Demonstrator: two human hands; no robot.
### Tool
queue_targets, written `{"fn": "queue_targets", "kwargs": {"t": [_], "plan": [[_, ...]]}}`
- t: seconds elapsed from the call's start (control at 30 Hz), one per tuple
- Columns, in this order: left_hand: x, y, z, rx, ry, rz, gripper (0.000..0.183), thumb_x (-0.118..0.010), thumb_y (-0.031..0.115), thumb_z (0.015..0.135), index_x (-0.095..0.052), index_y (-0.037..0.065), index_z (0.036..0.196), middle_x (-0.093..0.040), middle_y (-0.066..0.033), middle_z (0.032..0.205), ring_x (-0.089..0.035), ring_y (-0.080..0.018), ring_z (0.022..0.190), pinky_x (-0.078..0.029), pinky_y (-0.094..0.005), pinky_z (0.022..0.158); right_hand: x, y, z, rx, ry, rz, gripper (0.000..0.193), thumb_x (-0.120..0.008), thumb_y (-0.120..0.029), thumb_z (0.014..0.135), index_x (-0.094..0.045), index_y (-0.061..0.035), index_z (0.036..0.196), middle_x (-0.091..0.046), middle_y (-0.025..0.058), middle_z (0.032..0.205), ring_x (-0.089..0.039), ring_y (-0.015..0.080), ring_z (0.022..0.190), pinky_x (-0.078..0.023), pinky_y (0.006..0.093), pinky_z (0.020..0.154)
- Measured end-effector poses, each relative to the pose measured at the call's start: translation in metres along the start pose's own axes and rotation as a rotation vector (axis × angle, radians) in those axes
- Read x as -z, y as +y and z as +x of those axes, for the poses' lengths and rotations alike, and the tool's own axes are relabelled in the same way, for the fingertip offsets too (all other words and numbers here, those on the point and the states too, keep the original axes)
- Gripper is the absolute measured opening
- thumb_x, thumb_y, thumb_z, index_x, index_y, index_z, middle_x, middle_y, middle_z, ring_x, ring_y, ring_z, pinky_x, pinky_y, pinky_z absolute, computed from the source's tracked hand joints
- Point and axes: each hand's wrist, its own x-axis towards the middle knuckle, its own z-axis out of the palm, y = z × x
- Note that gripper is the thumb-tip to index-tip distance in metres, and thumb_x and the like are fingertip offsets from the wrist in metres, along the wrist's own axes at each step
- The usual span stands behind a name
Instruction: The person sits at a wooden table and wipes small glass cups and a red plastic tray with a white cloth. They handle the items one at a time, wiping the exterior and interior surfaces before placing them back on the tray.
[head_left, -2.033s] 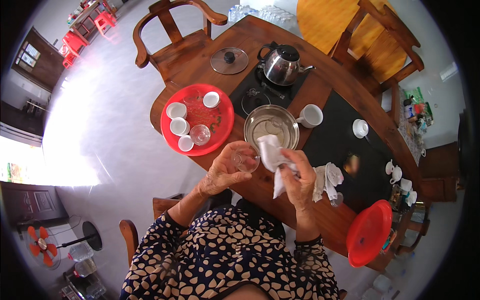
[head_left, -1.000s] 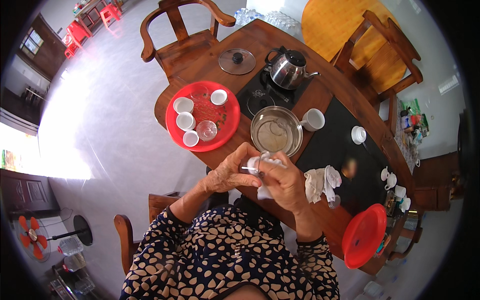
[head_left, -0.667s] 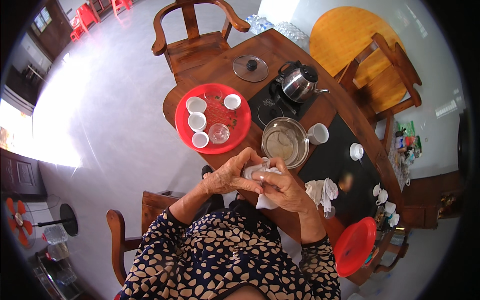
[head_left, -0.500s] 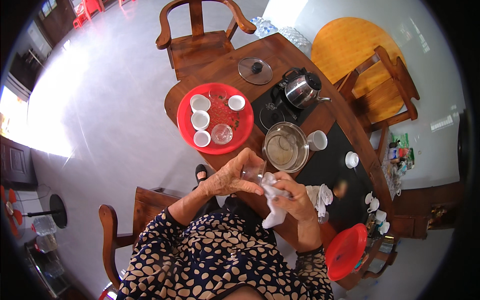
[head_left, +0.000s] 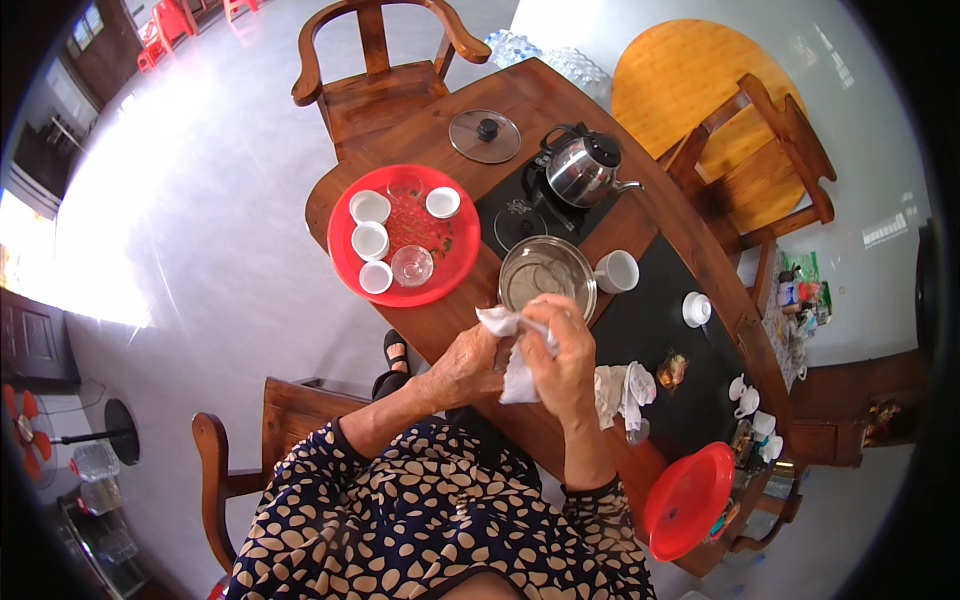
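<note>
My left hand point(head_left: 468, 368) is curled around a small clear glass cup, now almost wholly hidden by the fingers and the cloth. A white cloth point(head_left: 519, 378) is pinched in my right hand point(head_left: 562, 352), pressed at the cup's mouth with one corner sticking up. Both hands are held together before my chest, just short of a steel pot point(head_left: 588, 277) with water in it. Left of the pot, a round red tray point(head_left: 455, 245) bears several white cups point(head_left: 370, 241) and a clear glass cup point(head_left: 412, 266).
Behind the pot stand a steel kettle point(head_left: 580, 172) and a glass lid point(head_left: 484, 140). A white mug point(head_left: 617, 271) touches the pot's right side. Crumpled cloths point(head_left: 612, 393), a lidded white cup point(head_left: 696, 309) and a red basin point(head_left: 690, 500) lie rightward on the wooden table.
My right hand has risen and brought the cloth up over the glass cup's mouth. The left hand has turned, hiding the cup. The whole view has shifted slightly.
</note>
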Motion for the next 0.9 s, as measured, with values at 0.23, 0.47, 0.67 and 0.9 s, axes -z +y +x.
{"fn": "queue_targets", "kwargs": {"t": [0.23,0.47,0.67,0.9], "plan": [[-0.002,-0.002,0.014,-0.194,0.097,0.174,0.051,-0.069,0.006,0.075,-0.041,0.001,0.117,-0.056,-0.0189,0.100,-0.059,-0.0403,0.088,-0.049,-0.0424,0.073,0.000,-0.006,-0.018,0.243,0.128,-0.261,0.017,-0.066,-0.003,0.075,-0.064,-0.0074,0.091,-0.056,0.0112,0.108,-0.055,0.0306,0.095,-0.047,0.0395,0.080],[0.010,0.018,0.014,-0.167,0.025,0.139,0.041,-0.066,0.003,0.075,-0.050,0.003,0.113,-0.053,-0.0169,0.098,-0.057,-0.0387,0.089,-0.049,-0.0420,0.073,-0.005,-0.010,-0.014,0.248,0.190,-0.273,0.016,-0.060,-0.004,0.079,-0.062,-0.0083,0.094,-0.050,0.0131,0.115,-0.051,0.0298,0.099,-0.044,0.0394,0.084],[0.008,0.025,0.004,0.107,-0.074,-0.085,0.065,-0.076,0.011,0.075,-0.037,0.004,0.127,-0.054,-0.0089,0.110,-0.054,-0.0162,0.100,-0.044,-0.0304,0.086,0.001,0.001,0.017,-0.326,0.003,0.558,0.009,-0.054,-0.006,0.088,-0.060,-0.0041,0.095,-0.058,0.0070,0.094,-0.057,0.0141,0.083,-0.047,0.0266,0.074],[0.001,0.017,0.018,0.289,0.201,-0.823,0.052,-0.062,0.013,0.089,-0.034,0.008,0.133,-0.051,-0.0069,0.120,-0.054,-0.0170,0.108,-0.046,-0.0341,0.094,-0.020,0.012,0.012,-0.408,0.663,0.918,0.024,-0.049,-0.013,0.095,-0.057,0.0013,0.113,-0.060,0.0076,0.102,-0.060,0.0144,0.088,-0.050,0.0273,0.076]]}}
